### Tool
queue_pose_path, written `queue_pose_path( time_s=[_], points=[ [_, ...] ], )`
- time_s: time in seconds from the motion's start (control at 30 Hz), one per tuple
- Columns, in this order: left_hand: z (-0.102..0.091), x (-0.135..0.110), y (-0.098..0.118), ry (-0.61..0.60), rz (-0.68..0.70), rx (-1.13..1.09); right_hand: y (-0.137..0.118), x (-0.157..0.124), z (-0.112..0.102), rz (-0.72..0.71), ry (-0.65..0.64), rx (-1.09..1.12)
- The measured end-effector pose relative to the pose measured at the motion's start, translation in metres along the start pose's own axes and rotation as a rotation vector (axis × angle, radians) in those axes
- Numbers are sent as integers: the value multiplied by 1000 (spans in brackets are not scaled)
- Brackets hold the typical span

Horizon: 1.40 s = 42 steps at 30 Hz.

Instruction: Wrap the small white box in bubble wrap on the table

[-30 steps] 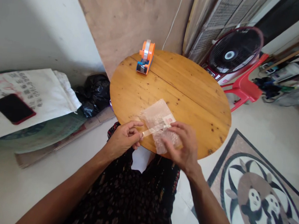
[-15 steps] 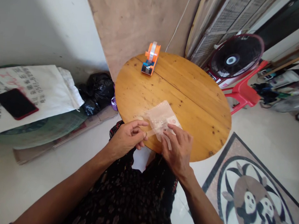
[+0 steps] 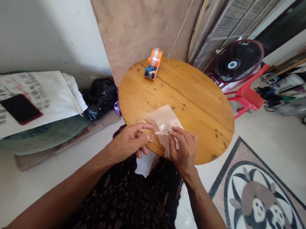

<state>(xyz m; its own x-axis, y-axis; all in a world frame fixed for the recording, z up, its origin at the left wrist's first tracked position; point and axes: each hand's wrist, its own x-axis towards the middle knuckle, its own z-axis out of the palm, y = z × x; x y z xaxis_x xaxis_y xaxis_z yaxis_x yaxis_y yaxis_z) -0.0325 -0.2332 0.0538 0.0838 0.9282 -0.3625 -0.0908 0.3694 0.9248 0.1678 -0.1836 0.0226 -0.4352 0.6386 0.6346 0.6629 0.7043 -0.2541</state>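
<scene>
Left hand (image 3: 128, 140): thumb pressed against the curled fingers, index raised, pinching one end of a clear strip (image 3: 160, 132). Right hand (image 3: 185, 147): thumb and fingertips bent at the other end of the strip; whether they grip it or only hover, cannot tell. Containers, left to right: a white sack (image 3: 58, 93) printed with dark and red characters, lying flat, contents hidden, a dark phone (image 3: 21, 109) with a red edge on top; a black plastic bag (image 3: 102, 94), crumpled, contents not visible; an orange tape dispenser (image 3: 153, 64), blue and black at its front, carrying a roll of clear tape, at the far left of the round table (image 3: 196, 89); a plastic packet (image 3: 167, 113) at the table's near edge, contents not discernible. Packet: translucent, pinkish-white, creased, set aslant, its lower right part covered by the right hand. Strip: thin, glossy, above the packet, partly lost in glare. Surroundings, left to right: cardboard (image 3: 23, 160) on the floor, a plywood board (image 3: 138, 20) behind the table, a dark red fan (image 3: 233, 64), a red plastic chair (image 3: 251, 94) just beside the table, a panda floor design (image 3: 263, 207).
</scene>
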Motion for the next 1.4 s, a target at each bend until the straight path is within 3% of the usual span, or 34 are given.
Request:
queue_pose_path(
  time_s=[0.33, 0.73, 0.87, 1.07, 1.2, 1.3, 1.4],
  points=[
    [-3, -13, 23, -48, 44, 316, 5, 5, 1, 37, 32, 185],
    [2, -9, 27, -47, -30, 408, 16, 5, 5, -9, -36, 293],
    [6, -14, 27, -1, -11, 470, 19, 2, 8, 10, -37, 333],
    [12, -20, 29, 66, 170, 685, 21, 0, 11, -9, -24, 363],
    [15, -28, 31, 105, 180, 791, 21, 1, 11, -3, -2, 377],
    [11, -31, 29, 135, 154, 821, 20, 3, 8, 29, 21, 397],
    [2, -23, 21, 224, 234, 896, 19, 4, 4, 104, 19, 447]
  ],
)
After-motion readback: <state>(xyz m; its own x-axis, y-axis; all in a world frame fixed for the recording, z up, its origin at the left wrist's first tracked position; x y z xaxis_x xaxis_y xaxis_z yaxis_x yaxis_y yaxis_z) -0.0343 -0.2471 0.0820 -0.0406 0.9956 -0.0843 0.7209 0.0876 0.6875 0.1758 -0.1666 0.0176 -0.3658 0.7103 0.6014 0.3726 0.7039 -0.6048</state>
